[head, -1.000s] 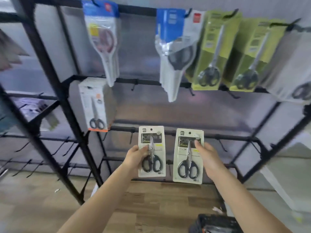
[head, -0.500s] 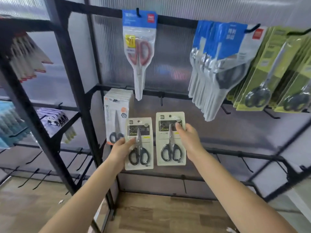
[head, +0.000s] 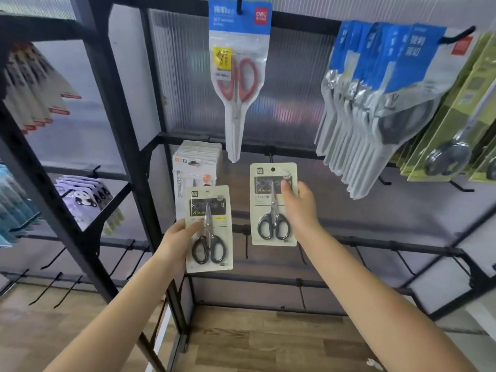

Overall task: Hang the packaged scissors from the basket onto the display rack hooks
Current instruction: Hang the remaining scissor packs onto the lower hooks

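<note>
I hold two cream cards, each with black-handled scissors. My left hand [head: 180, 240] grips the left pack [head: 209, 229] by its left edge, low in front of the black display rack [head: 126, 108]. My right hand [head: 299, 208] grips the right pack [head: 273, 205] by its right edge, thumb on the front. That pack is higher, its hang hole just below an empty hook [head: 269, 154] on the middle bar. The basket is out of view.
A red-handled scissors pack [head: 239, 76] hangs at top centre, blue-and-silver packs [head: 375, 98] and green packs [head: 456, 124] to the right. White boxed scissors [head: 197, 167] hang behind my left pack. Empty hooks [head: 402, 261] line the lower bars. Wood floor lies below.
Both hands rose with their packs as the view tilted up. The right pack moved higher and rightward, up to the middle bar's hook; the left pack trails lower.
</note>
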